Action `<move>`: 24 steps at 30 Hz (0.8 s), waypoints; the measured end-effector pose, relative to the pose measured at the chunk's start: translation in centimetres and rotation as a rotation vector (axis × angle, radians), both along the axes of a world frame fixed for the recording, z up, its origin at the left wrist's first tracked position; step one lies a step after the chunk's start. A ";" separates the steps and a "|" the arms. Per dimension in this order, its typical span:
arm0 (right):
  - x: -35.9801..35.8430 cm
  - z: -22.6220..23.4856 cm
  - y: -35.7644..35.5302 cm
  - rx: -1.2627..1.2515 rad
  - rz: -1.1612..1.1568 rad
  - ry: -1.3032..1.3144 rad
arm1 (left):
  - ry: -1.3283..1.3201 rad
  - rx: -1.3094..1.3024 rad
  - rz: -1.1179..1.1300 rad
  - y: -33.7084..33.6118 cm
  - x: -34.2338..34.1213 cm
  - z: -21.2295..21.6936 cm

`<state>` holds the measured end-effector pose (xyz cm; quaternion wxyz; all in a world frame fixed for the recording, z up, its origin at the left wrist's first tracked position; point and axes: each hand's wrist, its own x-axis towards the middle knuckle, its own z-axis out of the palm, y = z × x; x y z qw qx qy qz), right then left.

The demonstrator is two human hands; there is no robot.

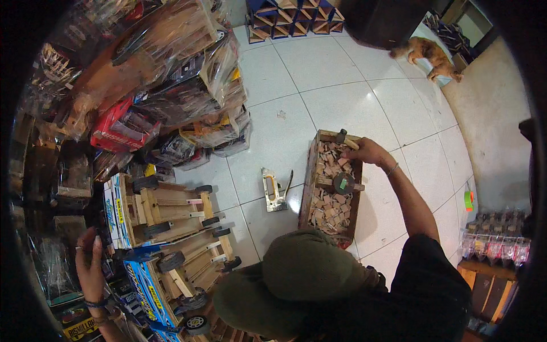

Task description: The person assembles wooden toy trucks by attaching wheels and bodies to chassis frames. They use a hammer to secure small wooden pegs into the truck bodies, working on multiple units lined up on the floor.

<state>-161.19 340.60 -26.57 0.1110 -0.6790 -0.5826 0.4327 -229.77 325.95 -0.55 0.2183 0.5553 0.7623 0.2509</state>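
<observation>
My right hand (367,152) reaches over the far end of a long wooden box (310,171), fingers closed around the wooden handle of a small hammer (343,137) with a dark head. Small wooden pieces (330,211) fill the box on both sides of a divider. A dark round thing with a green label (344,183) lies across that divider. On the far left, my left hand (91,265) is raised with fingers apart and nothing in it. It is beside wooden toy trucks (165,211) lying with wheels and undersides showing. A silver staple gun (275,191) lies on the floor left of the box.
Plastic-wrapped toys (171,85) are stacked high at the left. An olive cap (307,265) covers the lower middle. A cat (430,57) stands by the far right wall. Green tape (468,200) and bagged goods (496,242) are at the right; blue-and-wood pieces (293,20) are stacked far back.
</observation>
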 end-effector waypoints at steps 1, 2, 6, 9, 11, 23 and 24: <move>0.2 0.7 0.0 -0.024 -0.014 0.034 | 0.112 0.073 -0.025 0.4 0.3 0.0; 0.3 1.1 0.1 -0.058 -0.051 0.002 | 0.083 0.097 -0.029 0.7 0.6 0.0; 0.2 2.0 -0.8 -0.065 -0.116 -0.078 | 0.216 0.121 -0.121 1.5 2.6 0.4; -0.6 2.3 -2.9 0.146 0.024 -0.561 | 0.237 -0.069 -0.101 1.3 3.5 0.3; -1.4 3.2 -6.4 0.175 -0.094 -0.170 | 0.398 0.032 -0.259 1.0 3.5 -0.3; -9.2 -2.8 -19.4 0.019 -0.046 -0.401 | 0.042 -0.035 -0.224 0.4 1.5 -1.6; -9.2 -3.4 -19.4 0.017 -0.061 -0.417 | 0.038 -0.039 -0.183 0.4 1.5 -1.5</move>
